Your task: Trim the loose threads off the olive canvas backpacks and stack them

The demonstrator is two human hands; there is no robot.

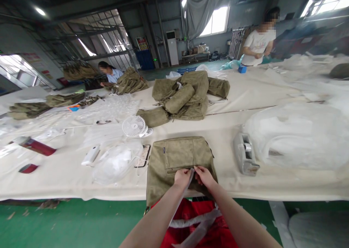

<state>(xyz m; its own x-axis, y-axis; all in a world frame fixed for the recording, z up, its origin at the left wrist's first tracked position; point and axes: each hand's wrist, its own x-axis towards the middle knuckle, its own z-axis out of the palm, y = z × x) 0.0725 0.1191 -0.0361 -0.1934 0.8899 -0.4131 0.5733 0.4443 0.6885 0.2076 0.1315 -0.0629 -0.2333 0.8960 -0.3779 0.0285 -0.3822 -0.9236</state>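
Note:
An olive-green fabric bag (178, 150) lies flat on the table before me, a zipped pocket (174, 170) across its front and a small dark label near its upper left. Over the right end of that zip, my left hand (182, 176) and my right hand (204, 176) are close together, fingers pinched. A thin whitish strip (192, 174) rises between them, its upper end at both sets of fingertips. It hangs down along my left forearm. The zip's right end is partly hidden behind my fingers.
Left of the bag are a phone (142, 156), a small white fan (134, 126), a white power bank (91, 155) and a red flask (38, 146). Right stand a tape dispenser (246, 153) and heaped plastic bags (297, 135). More olive bags (188, 95) lie beyond. Two people work across the table.

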